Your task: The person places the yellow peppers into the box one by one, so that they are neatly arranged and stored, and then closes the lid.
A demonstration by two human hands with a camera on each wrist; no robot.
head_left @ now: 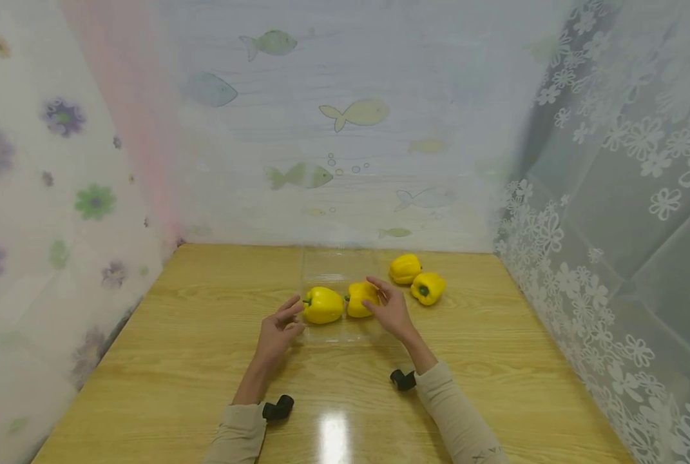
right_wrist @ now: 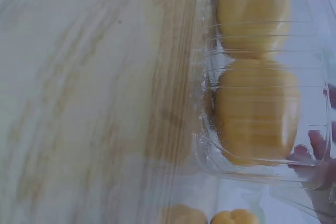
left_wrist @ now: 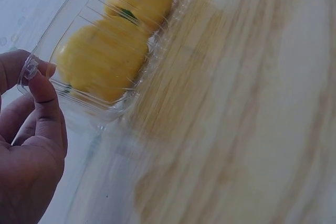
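In the head view two yellow bell peppers lie in a row inside a clear plastic container, the left pepper (head_left: 323, 305) and the right pepper (head_left: 361, 299). My left hand (head_left: 277, 332) is at the container's left end; the left wrist view shows its thumb and finger pinching the clear rim (left_wrist: 31, 69). Fingers of my right hand (head_left: 392, 312) reach over the container's right end, spread about the right pepper. The right wrist view shows those fingers (right_wrist: 317, 142) behind the clear wall, close to the pepper (right_wrist: 257, 111), with a gap above it.
Two more yellow bell peppers stand on the wooden table (head_left: 194, 335) right of the container, a rear one (head_left: 405, 269) and a front one (head_left: 428, 288). The container's clear lid (head_left: 339, 263) lies folded back behind. Patterned curtains (head_left: 345, 129) enclose the table.
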